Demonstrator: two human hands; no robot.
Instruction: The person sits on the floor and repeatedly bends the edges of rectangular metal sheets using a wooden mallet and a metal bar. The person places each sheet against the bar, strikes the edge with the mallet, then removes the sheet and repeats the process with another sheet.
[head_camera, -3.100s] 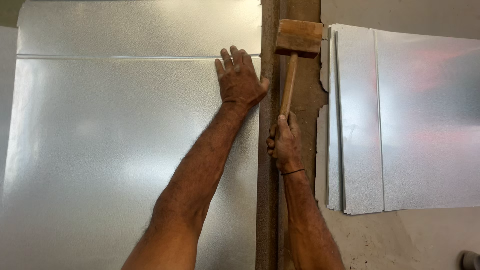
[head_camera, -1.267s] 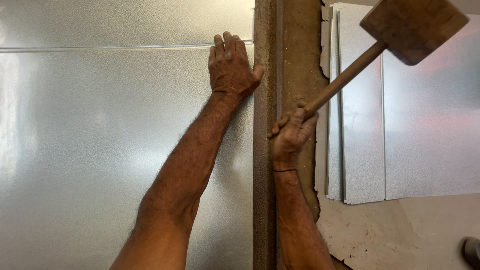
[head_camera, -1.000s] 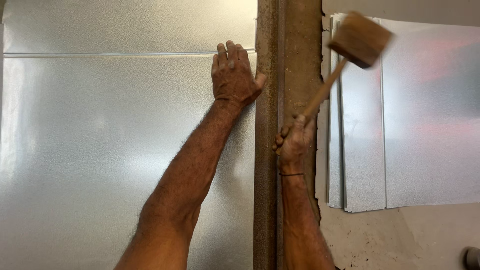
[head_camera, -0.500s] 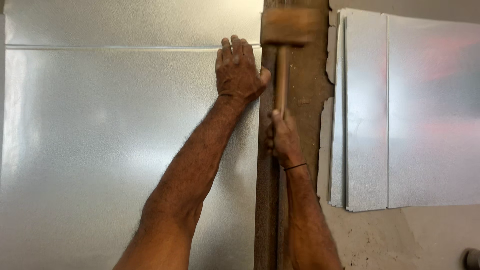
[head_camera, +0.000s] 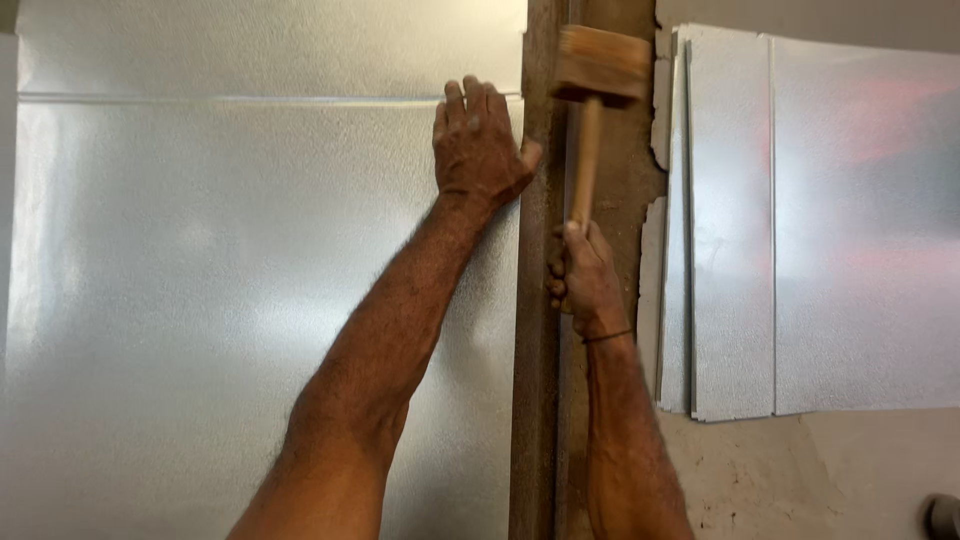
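Right hand (head_camera: 583, 280): fingers wrapped tight around light wooden mallet (head_camera: 598, 100), handle running straight up from fingers, block head over rusty brown vertical metal bar (head_camera: 535, 330). Beyond, left hand (head_camera: 480, 150): fingers spread flat on large galvanised steel sheet (head_camera: 220, 280), thumb touching bar.

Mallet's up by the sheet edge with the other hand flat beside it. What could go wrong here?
1. The left hand lies flat on the metal sheet, thumb against the rusty bar near the wooden mallet; a stray blow may hit it.
2. The right hand grips the handle low, so aim may wander.
3. The bare forearm crosses the sheet's edge: cut risk.
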